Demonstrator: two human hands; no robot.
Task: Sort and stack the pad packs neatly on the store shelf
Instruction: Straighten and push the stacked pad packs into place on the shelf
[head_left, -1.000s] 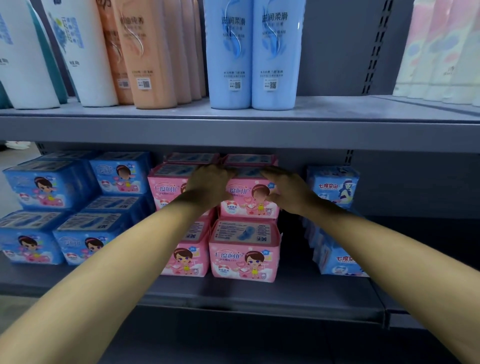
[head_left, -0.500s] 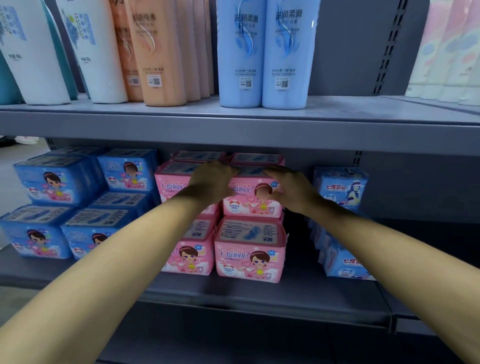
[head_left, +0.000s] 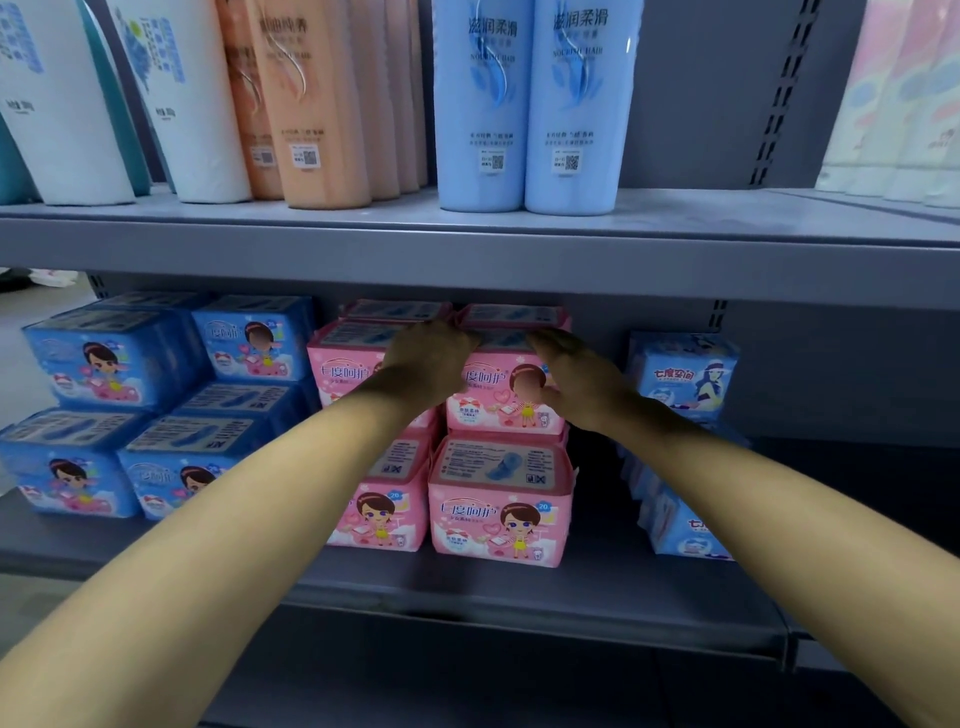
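Pink pad pack (head_left: 506, 387) | top of stack | both hands flank it | shelf (head_left: 597, 587)

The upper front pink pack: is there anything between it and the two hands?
Nothing visible is. The left hand and the right hand already rest against the upper front pink pack, one on each side of it, with no other thing in between.

Both grips, left (head_left: 428, 364) & right (head_left: 576, 382), on upper pink pad pack (head_left: 506, 395), lower shelf (head_left: 519, 587).
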